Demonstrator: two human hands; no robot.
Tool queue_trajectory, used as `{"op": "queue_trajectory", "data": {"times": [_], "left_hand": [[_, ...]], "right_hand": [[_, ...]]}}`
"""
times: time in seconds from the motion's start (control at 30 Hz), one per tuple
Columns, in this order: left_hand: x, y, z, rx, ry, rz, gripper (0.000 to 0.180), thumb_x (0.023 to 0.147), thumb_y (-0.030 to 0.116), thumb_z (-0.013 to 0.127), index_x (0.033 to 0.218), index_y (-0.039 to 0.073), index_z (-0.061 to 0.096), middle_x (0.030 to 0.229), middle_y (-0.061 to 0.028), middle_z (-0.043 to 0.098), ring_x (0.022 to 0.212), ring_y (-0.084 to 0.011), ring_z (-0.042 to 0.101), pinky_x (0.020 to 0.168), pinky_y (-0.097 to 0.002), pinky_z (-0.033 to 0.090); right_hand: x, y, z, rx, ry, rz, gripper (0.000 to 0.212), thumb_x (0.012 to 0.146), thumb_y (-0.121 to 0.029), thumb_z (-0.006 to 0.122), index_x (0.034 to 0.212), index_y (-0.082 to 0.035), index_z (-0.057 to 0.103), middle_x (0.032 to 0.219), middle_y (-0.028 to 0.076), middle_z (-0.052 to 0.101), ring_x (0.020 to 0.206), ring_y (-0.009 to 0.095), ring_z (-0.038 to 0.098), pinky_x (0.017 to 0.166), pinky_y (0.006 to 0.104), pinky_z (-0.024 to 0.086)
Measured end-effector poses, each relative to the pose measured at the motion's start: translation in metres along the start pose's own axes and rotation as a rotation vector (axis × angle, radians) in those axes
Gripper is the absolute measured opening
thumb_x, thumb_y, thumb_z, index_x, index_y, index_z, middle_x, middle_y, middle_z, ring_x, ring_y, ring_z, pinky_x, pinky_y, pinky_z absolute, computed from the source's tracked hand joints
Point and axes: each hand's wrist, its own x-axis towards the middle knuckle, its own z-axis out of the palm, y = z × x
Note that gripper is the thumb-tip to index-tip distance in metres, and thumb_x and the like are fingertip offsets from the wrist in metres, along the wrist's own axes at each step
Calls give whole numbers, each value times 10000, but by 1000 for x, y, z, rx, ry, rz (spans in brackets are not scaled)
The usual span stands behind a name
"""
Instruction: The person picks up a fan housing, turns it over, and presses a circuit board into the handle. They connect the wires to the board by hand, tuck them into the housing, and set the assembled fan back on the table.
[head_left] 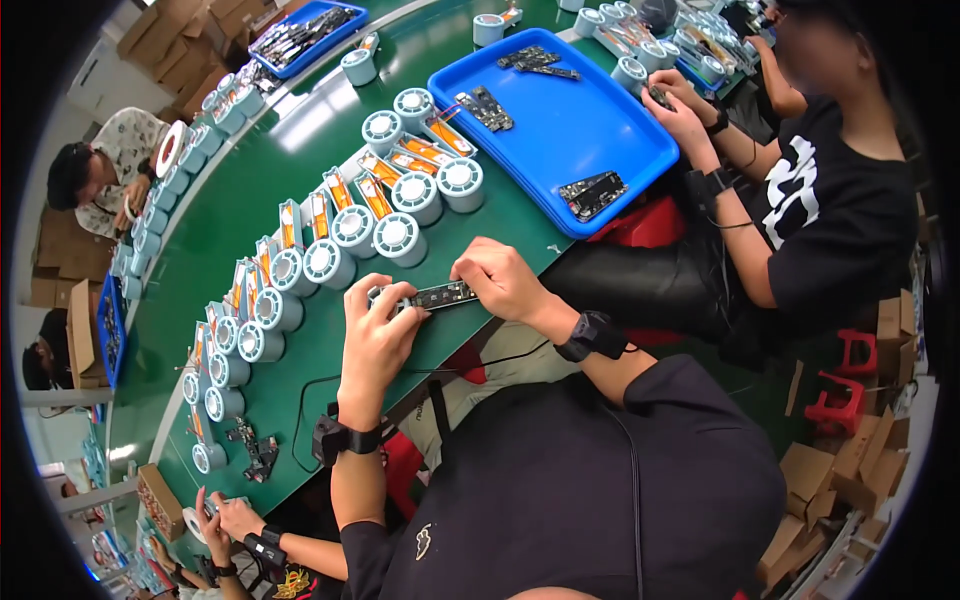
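I sit at a long green counter (pixel 300 160) that bends away from me. A big blue tray (pixel 570 130) lies on it to my right, with a few dark flat boards in it. Another person in a black shirt sits beside that tray, with both hands at its far corner. A smaller blue tray (pixel 305 35) sits far off at the top, next to brown cardboard boxes (pixel 175 45). More brown boxes (pixel 850 470) lie on the floor at the lower right.

A long row of round pale blue holders (pixel 330 262) runs across the counter. Many have thin orange strips (pixel 375 195) standing next to them.

My left hand (pixel 378 335) and my right hand (pixel 500 280) are just in front of that row, near the counter's edge. Between them I hold a long, thin, dark board (pixel 440 295). My left fingers curl around its left end. My right fingers are pinching its right end from above. I wear a black band on each wrist.
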Motion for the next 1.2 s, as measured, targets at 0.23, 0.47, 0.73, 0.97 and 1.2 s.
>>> {"op": "queue_trajectory", "data": {"times": [0.23,0.47,0.73,0.97,1.2], "left_hand": [[33,29,-76,102,110,17,174,685,35,802,822,87,709,1052,-31,688,1092,-341,570,904,-440,486],[132,-116,-93,341,308,-91,97,769,51,813,814,61,727,1021,-67,733,1063,-284,619,925,-380,482],[100,-342,-48,486,-29,-826,238,790,272,834,911,78,765,984,-86,753,1069,-348,641,950,-431,497],[247,-203,-9,27,-494,-678,661,887,648,672,1049,11,741,1074,-198,730,1094,-338,675,877,-477,539],[242,-154,23,88,-549,-410,859,817,677,732,1299,-24,612,1102,-233,727,976,-349,712,870,-436,556]], "right_hand": [[-8,4,-2,54,110,-58,377,1061,-228,516,798,2,656,762,119,660,752,296,612,712,398,503],[-15,-7,9,-177,19,-143,244,975,-166,616,783,-19,646,766,114,651,765,334,612,703,415,509],[-5,-7,-2,-105,-13,-113,210,944,-148,648,780,-16,657,764,103,656,746,319,616,671,404,509],[0,0,-2,-95,-19,-92,216,946,-142,645,773,-14,654,755,105,652,740,313,616,667,401,508],[-5,-5,-1,-61,27,-83,181,936,-90,643,778,-3,654,751,111,653,739,312,613,672,400,507]]}}
